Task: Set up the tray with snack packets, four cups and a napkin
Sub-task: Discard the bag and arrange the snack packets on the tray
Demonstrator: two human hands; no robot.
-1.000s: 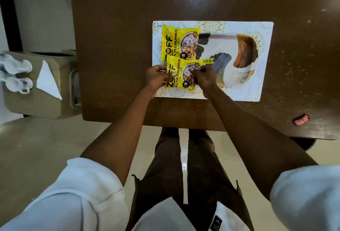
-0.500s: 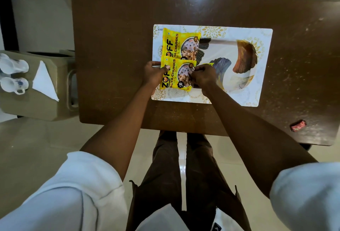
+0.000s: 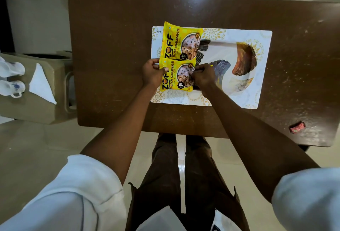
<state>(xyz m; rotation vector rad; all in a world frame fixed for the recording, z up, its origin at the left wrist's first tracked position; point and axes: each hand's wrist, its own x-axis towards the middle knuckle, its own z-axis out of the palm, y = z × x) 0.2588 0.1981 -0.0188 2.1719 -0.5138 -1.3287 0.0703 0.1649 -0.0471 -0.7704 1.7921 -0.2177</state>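
A white patterned tray [image 3: 261,76] lies flat on the brown table [image 3: 114,46]. Two yellow snack packets lie at its left end. The far packet [image 3: 176,41] rests untouched. The near packet [image 3: 174,78] overlaps it and is held at both ends: my left hand [image 3: 151,73] pinches its left edge, my right hand [image 3: 203,77] grips its right edge. White cups [image 3: 12,87] and a folded white napkin [image 3: 41,83] sit on a side stand at the far left, away from both hands.
The beige side stand [image 3: 35,109] stands left of the table with a gap between. A small red wrapper [image 3: 297,127] lies near the table's front right corner. My legs are below the table's near edge.
The near packet has slid slightly left and squared up under the far one, both hands staying on its ends. The camera has tilted, shifting the table lower in view.
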